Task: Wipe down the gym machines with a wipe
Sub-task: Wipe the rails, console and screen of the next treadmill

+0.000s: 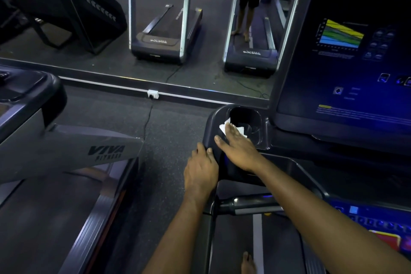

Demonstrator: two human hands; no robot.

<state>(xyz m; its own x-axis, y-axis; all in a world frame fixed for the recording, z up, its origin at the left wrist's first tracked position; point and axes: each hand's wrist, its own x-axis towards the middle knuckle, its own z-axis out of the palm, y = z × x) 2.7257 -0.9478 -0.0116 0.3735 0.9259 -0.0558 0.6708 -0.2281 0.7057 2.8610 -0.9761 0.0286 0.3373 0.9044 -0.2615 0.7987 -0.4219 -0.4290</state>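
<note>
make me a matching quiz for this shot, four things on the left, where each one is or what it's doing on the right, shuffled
Column one
1. white wipe
2. left hand
3. right hand
4. white wall socket

Column two
A. sits at the base of the mirror
B. grips the left edge of the dark treadmill console tray
C. lies at the rim of the black cup holder, partly under fingers
D. presses flat on the wipe

Pairs: 1-C, 2-B, 3-D, 4-A

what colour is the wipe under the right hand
The wipe is white; head view.
</note>
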